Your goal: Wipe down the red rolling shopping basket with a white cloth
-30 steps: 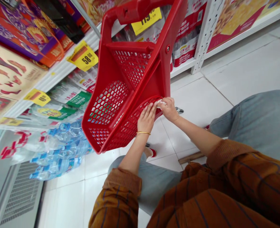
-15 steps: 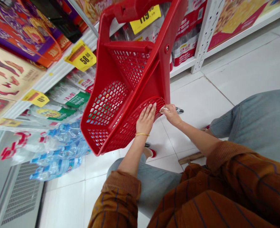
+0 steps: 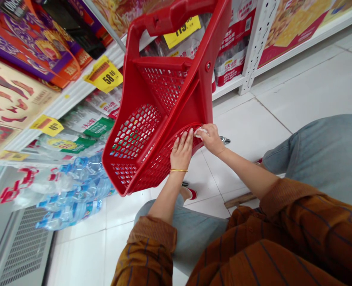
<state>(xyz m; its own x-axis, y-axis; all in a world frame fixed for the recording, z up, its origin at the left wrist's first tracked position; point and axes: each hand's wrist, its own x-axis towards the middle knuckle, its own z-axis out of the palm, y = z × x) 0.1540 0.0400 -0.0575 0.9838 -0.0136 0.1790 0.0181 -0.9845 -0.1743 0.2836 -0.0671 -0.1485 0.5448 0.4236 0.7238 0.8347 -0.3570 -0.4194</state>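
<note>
A red plastic shopping basket (image 3: 152,115) with mesh walls stands tipped in front of me, its handle at the top. My left hand (image 3: 181,151) lies flat on the basket's near mesh wall, fingers stretched out, a gold bangle on the wrist. My right hand (image 3: 212,139) is closed on a small white cloth or tissue (image 3: 200,132) pressed against the basket's lower rim. My knees in light blue jeans and my brown striped sleeves fill the lower part of the view.
Shop shelves (image 3: 74,89) run along the left and top with yellow price tags (image 3: 104,74), gift boxes and packs of bottles. Shrink-wrapped water bottles (image 3: 71,194) lie on the white tiled floor (image 3: 298,91). A metal vent grille (image 3: 23,242) is at the lower left.
My right hand with the white cloth moved down off the rim and has come back up onto it. The basket shifted slightly. My left hand stays flat on the mesh.
</note>
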